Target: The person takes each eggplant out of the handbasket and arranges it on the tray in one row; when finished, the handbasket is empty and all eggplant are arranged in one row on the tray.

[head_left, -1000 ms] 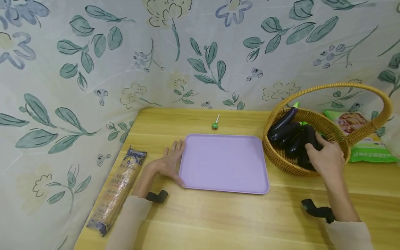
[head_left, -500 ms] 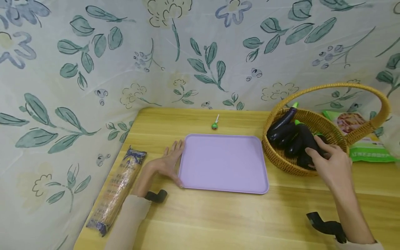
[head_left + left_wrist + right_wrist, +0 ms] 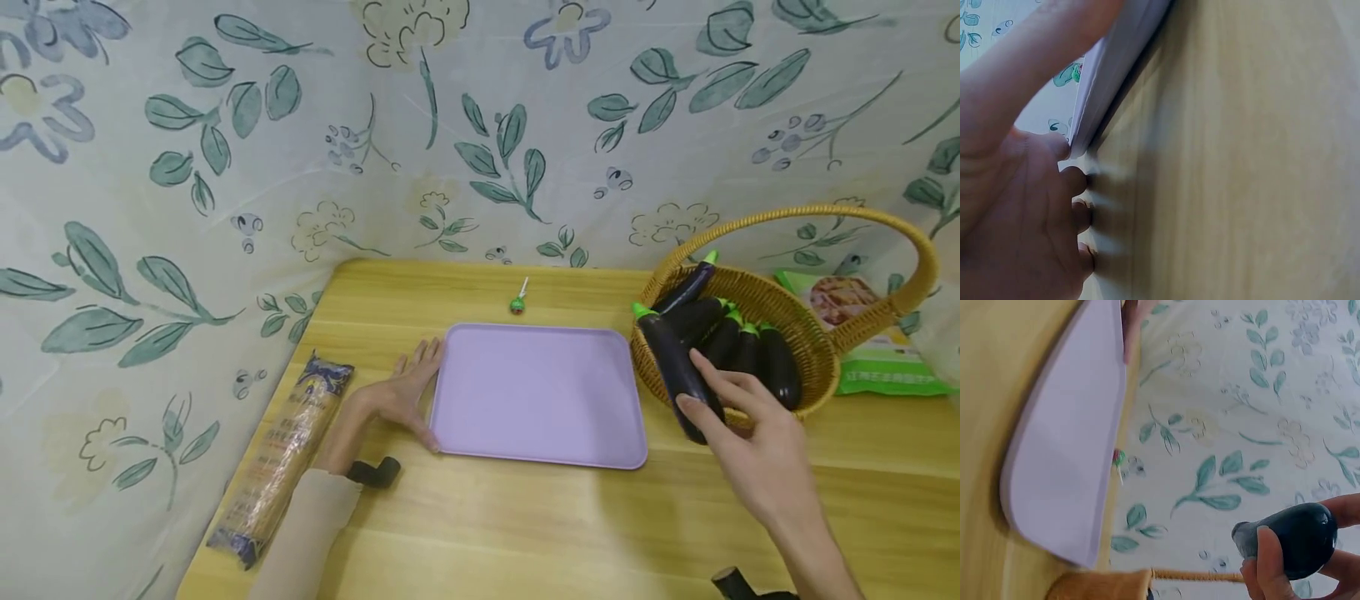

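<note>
My right hand (image 3: 757, 446) pinches a dark purple eggplant (image 3: 673, 367) between thumb and fingers. It is lifted over the front left rim of the wicker basket (image 3: 813, 333), its green stem end pointing up and left. In the right wrist view the same eggplant (image 3: 1304, 540) shows end-on in the fingers. Several more eggplants (image 3: 780, 367) lie inside the basket. My left hand (image 3: 401, 393) rests with spread fingers along the left edge of the lilac tray (image 3: 540, 396). In the left wrist view, the thumb and fingertips sit at the tray's side wall (image 3: 1116, 69).
A long pack of dry noodles (image 3: 281, 458) lies left of my left forearm. Behind the tray is a small green-headed lollipop (image 3: 518, 302). A green food bag (image 3: 885, 367) lies behind the basket's right side. A floral cloth (image 3: 420, 183) hangs along the table's back edge.
My right hand has drawn an eggplant up out of the basket and moved left and toward me with it. The left hand stays at the tray's edge.
</note>
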A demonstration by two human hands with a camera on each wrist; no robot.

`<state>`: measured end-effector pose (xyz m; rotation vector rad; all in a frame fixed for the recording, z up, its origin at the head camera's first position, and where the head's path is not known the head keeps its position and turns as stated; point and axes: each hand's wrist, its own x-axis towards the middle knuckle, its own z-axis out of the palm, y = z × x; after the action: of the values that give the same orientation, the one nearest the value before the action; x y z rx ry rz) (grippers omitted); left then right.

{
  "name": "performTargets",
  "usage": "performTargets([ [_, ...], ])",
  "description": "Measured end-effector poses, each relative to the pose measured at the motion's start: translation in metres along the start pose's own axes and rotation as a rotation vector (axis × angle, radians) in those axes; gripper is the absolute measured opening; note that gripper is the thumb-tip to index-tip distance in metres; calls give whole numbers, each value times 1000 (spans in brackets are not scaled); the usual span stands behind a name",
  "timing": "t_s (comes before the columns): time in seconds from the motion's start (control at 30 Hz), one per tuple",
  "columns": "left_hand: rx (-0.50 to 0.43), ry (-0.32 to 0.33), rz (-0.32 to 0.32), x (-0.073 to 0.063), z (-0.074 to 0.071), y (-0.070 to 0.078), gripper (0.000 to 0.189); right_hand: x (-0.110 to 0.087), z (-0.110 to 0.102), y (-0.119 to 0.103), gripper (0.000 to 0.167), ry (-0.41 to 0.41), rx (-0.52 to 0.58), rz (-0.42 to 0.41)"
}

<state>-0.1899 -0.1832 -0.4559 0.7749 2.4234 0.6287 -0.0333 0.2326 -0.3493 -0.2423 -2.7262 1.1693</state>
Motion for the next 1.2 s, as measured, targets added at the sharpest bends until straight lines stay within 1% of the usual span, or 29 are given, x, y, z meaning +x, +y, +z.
performTargets([
  [0.1, 8, -1, -3, 0, 0, 0, 165, 1, 25, -14, 54, -61, 68, -70],
  [0.17, 8, -3, -2, 0, 0, -1, 164, 4, 45, -22, 53, -108, 76, -107],
  [0.27, -1, -6, 1, 1, 0, -2, 164, 13, 78, -29, 52, -185, 92, -136],
  [0.33, -3, -11, 0, 1, 1, -3, 164, 20, 101, -33, 51, -220, 92, -136],
  [0.43, -3, -11, 1, 3, 2, -3, 164, 28, 131, -40, 51, -255, 115, -115],
  [0.57, -4, -6, 8, 3, 2, -2, 164, 34, 166, -51, 51, -272, 140, -85],
  [0.67, -2, -6, 3, 2, 3, -2, 164, 37, 187, -59, 51, -273, 137, -91],
  [0.8, 1, -3, -5, 1, 3, -2, 164, 40, 209, -67, 51, -254, 103, -116],
  [0.93, -1, -1, -1, 1, 3, -1, 163, 40, 223, -73, 53, -234, 53, -139],
  [1.07, -3, -3, -6, -1, 3, 1, 162, 37, 231, -78, 57, -255, 19, -179],
  [1.2, 5, -3, -12, -2, 2, 2, 162, 36, 236, -81, 62, -300, -2, -214],
])
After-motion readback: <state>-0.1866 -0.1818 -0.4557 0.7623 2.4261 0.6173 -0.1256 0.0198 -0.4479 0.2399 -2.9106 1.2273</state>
